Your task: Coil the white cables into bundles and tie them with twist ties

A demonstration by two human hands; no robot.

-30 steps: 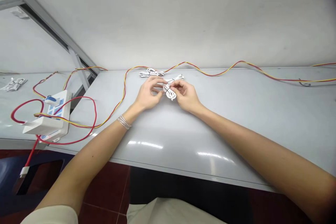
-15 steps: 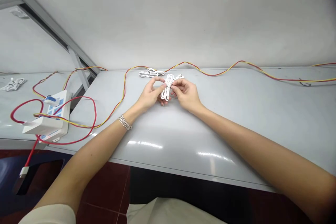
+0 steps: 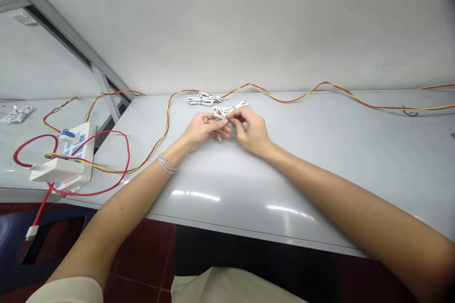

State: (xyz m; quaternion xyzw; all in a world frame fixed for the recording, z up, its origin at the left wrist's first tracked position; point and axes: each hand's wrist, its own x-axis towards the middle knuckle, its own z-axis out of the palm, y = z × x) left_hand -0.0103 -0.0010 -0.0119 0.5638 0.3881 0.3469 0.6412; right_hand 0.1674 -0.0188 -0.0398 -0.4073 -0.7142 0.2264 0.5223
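My left hand (image 3: 204,129) and right hand (image 3: 250,131) grip a coiled white cable (image 3: 227,111) between clenched fingers (image 3: 217,122); a second white coil (image 3: 204,99) lies just beyond, on the table (image 3: 302,165).

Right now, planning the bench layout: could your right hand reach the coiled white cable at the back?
Probably yes, once it lets go. Your right hand pinches the white cable bundle; the coiled white cable lies just past it, and your left hand isn't blocking.

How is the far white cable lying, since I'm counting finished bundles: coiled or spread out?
Coiled: the white cable sits in a compact bundle, gathered at its middle by a dark tie.
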